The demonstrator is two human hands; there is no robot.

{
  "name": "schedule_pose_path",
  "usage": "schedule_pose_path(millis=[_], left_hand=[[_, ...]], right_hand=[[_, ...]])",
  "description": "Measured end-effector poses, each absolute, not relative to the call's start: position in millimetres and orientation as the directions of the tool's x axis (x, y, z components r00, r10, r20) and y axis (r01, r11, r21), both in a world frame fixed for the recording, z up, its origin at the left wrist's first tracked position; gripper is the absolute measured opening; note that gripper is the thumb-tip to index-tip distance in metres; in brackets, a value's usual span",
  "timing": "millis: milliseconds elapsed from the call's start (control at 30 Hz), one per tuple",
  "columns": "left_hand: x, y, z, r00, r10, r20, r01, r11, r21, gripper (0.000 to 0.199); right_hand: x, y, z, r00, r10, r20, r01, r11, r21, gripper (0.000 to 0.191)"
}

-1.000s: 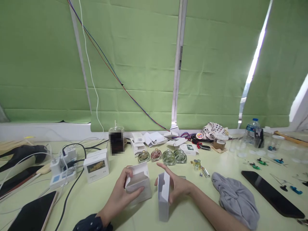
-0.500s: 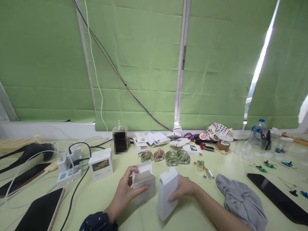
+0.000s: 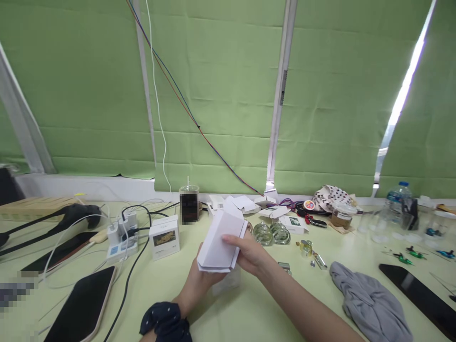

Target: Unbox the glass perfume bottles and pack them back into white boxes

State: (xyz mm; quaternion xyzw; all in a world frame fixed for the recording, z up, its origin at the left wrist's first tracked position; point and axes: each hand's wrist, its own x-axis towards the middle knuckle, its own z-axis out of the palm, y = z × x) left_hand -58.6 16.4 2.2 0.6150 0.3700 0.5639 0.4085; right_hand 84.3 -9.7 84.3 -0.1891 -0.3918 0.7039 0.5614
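My right hand (image 3: 248, 251) grips a folded white cardboard insert (image 3: 220, 240), with the thumb lying across its near face. Behind and below it, my left hand (image 3: 200, 281) is wrapped round a white box (image 3: 228, 281), most of which the insert hides, along with the left fingertips. I cannot tell whether the insert reaches into the box. Beyond my hands stand round glass bottles, two with greenish glass (image 3: 262, 233) in plain sight. To the left is a closed white box with a dark picture (image 3: 165, 237) on its front.
Several white cartons (image 3: 245, 204) lie along the back by a drink cup (image 3: 189, 204). A phone (image 3: 83, 304), a power strip (image 3: 122, 248) and cables lie left. On the right are small gold and clear bottle parts (image 3: 309, 251), a grey cloth (image 3: 370, 297) and a black slab (image 3: 420, 297).
My right hand has brought the white insert leftward and up, over the box in my left hand, and tilted it. The view has turned slightly left.
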Motion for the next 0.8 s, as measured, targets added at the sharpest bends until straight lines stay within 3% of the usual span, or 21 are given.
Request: schedule_pose_path(millis=[133, 300, 567, 800], left_hand=[[-61.2, 12.5, 2.2, 0.16, 0.905, 0.394, 0.099, -0.412, 0.906, 0.042], [-65.3, 10.4, 1.7, 0.223, 0.888, 0.403, 0.198, -0.446, 0.873, 0.045], [-65.6, 8.7, 2.1, 0.251, 0.887, 0.388, 0.111, -0.425, 0.899, 0.039], [-67.7, 15.2, -4.7, 0.279, 0.849, 0.449, -0.014, -0.464, 0.886, 0.036]], right_hand=[[98.3, 4.0, 83.3, -0.172, 0.961, 0.217, -0.572, 0.082, -0.816, 0.048], [108.9, 13.3, 77.2, -0.037, 0.953, 0.302, -0.432, 0.257, -0.865, 0.045], [106.1, 5.3, 72.4, -0.219, 0.912, 0.347, -0.113, 0.33, -0.937, 0.049], [107.2, 4.7, 72.1, -0.269, 0.899, 0.345, -0.07, 0.338, -0.938, 0.047]])
